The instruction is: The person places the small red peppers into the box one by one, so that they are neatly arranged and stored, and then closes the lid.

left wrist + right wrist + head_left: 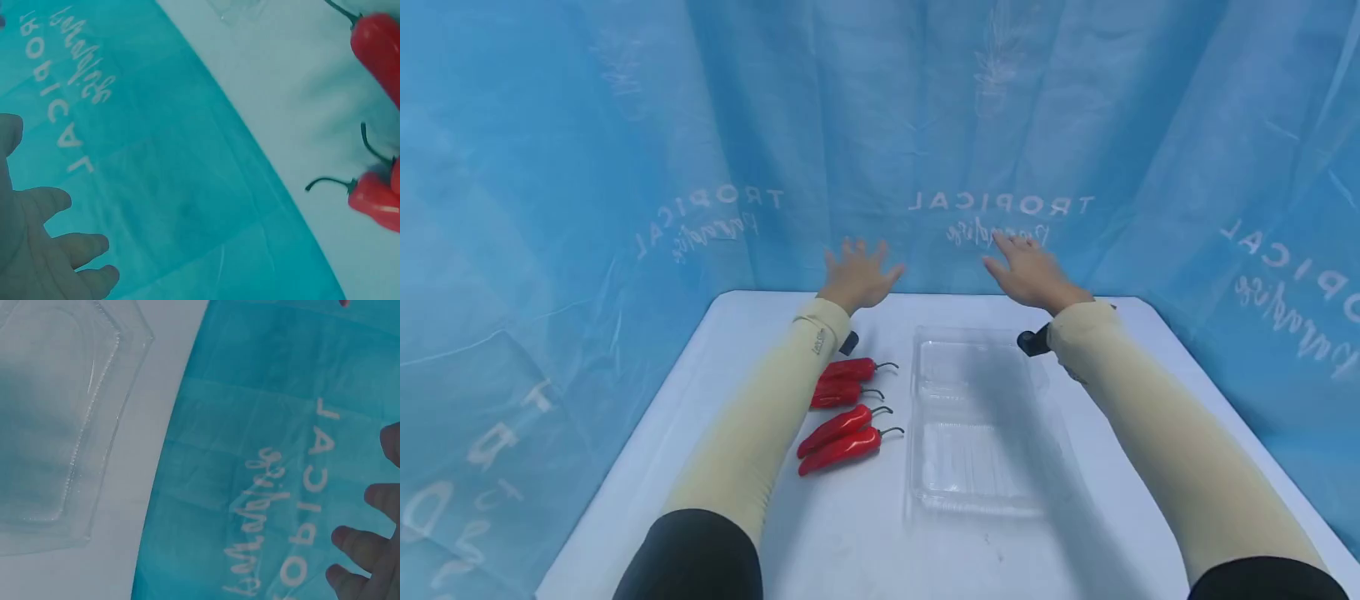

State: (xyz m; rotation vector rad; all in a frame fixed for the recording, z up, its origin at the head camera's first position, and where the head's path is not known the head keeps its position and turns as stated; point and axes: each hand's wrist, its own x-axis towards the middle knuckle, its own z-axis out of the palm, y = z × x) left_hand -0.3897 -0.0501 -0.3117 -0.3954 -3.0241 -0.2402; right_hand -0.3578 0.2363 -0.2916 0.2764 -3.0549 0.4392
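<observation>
Both hands are held out over the far edge of the table, fingers spread and holding nothing. My left hand (859, 277) is beyond several red chili peppers (841, 448) with green stems, which lie in a column on the left. Part of the upper peppers is hidden behind the left sleeve. To the right of the peppers lies a clear plastic clamshell container (973, 458), unfolded flat with two shallow halves. My right hand (1032, 273) hovers past its far right corner, apart from it. In the right wrist view, a corner of the container (103, 425) shows with nothing inside that part.
A white table (850, 550) carries the peppers and the container. Blue curtains (880, 125) with mirrored white lettering hang close behind it and along both sides. A dark wrist camera (1034, 341) sits under the right cuff.
</observation>
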